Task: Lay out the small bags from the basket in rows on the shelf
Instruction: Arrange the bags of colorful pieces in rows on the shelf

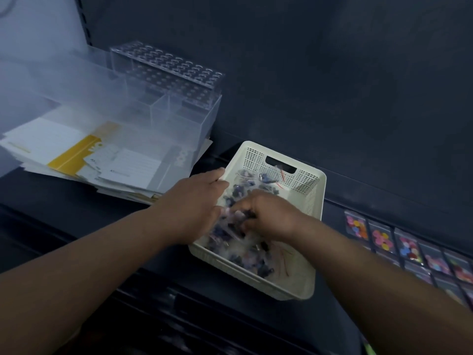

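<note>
A cream plastic basket [313, 201] stands on the dark shelf [76, 208], heaped with several small clear bags [256, 260] of dark parts. Both hands are down inside it. My left hand [192, 198] lies at the basket's left side, fingers reaching into the pile. My right hand [268, 216] is in the middle of the pile with its fingers curled round a few small bags. The fingertips of both hands are blurred and partly buried in the bags. To the right, small bags of coloured pieces [407, 244] lie in rows on the shelf.
A stack of white and yellow paper cards [76, 152] lies left of the basket. Clear acrylic boxes [166, 98] stand on and behind the cards. The dark back wall [332, 73] rises behind the shelf.
</note>
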